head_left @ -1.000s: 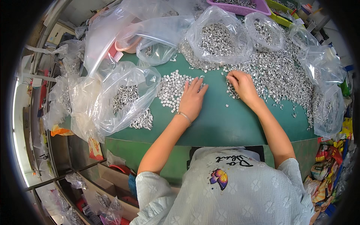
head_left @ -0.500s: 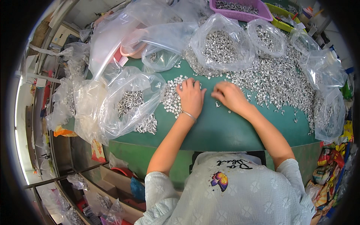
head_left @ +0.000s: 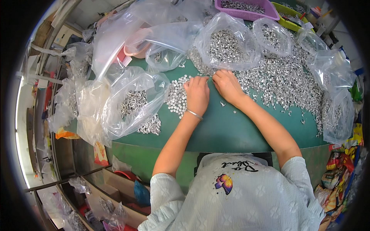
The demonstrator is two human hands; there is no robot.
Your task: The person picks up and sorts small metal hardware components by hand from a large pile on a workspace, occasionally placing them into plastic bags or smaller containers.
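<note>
My left hand (head_left: 197,93) lies flat on the green table (head_left: 231,131), fingers spread over a small patch of silver metal rings (head_left: 176,96). A thin bracelet circles that wrist. My right hand (head_left: 226,86) rests beside it, fingertips at the edge of a large heap of silver metal pieces (head_left: 285,82). The two hands nearly touch. Whether the right fingers pinch a piece is hidden.
Clear plastic bags of metal parts ring the table: one at the left (head_left: 133,102), one behind the hands (head_left: 227,44), others at the right (head_left: 333,100). A purple tray (head_left: 246,8) stands at the back. Boxes and bags sit under the table's left edge.
My right hand has slid left from the big heap toward the left hand. Both hands now sit close together beside the small patch.
</note>
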